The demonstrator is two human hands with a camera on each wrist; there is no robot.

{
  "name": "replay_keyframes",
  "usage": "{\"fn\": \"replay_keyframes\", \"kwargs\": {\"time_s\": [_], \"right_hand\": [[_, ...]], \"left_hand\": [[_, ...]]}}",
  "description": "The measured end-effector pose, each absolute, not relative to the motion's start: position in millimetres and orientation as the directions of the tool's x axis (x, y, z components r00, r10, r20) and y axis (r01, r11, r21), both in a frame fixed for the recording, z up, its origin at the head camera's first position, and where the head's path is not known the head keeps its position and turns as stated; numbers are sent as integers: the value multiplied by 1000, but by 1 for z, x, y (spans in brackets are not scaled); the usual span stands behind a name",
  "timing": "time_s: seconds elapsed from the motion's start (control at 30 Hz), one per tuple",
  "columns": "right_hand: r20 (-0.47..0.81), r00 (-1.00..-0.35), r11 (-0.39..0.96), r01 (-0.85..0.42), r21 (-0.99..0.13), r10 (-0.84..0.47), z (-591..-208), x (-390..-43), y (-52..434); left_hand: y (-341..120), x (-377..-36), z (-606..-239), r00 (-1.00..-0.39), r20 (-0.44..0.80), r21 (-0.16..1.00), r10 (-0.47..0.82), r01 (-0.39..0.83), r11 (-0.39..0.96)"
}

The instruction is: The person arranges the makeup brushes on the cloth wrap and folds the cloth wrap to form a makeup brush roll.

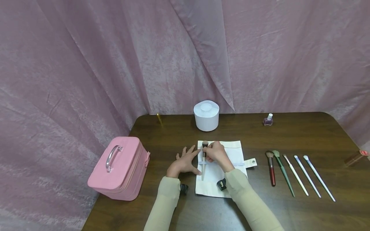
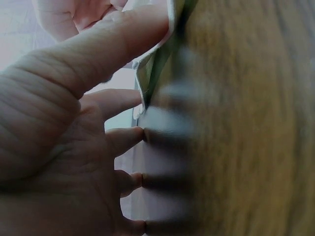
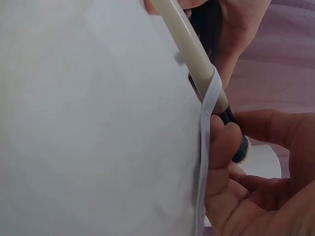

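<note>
Dark wood table (image 1: 289, 134) | pink draped curtain (image 1: 86, 64) behind | pink case (image 1: 119, 168) left

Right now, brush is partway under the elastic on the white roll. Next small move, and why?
Probably slide the brush a little further down through the elastic band. The right hand pinches it near the bristles, the handle already sits under the band, and the left hand lies flat, fingers spread, on the edge of the white roll, steadying it.
</note>
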State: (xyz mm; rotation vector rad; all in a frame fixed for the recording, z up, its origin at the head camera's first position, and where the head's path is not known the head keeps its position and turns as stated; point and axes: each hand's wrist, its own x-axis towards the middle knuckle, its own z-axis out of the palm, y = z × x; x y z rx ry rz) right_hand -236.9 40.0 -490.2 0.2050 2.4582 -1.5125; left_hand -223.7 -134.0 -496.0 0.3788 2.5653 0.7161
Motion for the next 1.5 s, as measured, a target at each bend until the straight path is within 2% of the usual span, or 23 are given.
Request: {"fn": "replay_keyframes", "kwargs": {"time_s": [0.23, 0.63, 1.5], "right_hand": [[-293, -956, 492, 253, -833, -5, -489, -233, 39], [-279, -957, 646, 167, -745, -74, -488, -231, 39], [-269, -960, 731, 125, -671, -82, -483, -226, 45]], "left_hand": [[-134, -224, -497, -860, -346, 544, 376, 143, 827], [-133, -223, -497, -863, -337, 543, 377, 149, 827], [-133, -223, -494, -860, -352, 536, 371, 140, 833]]}}
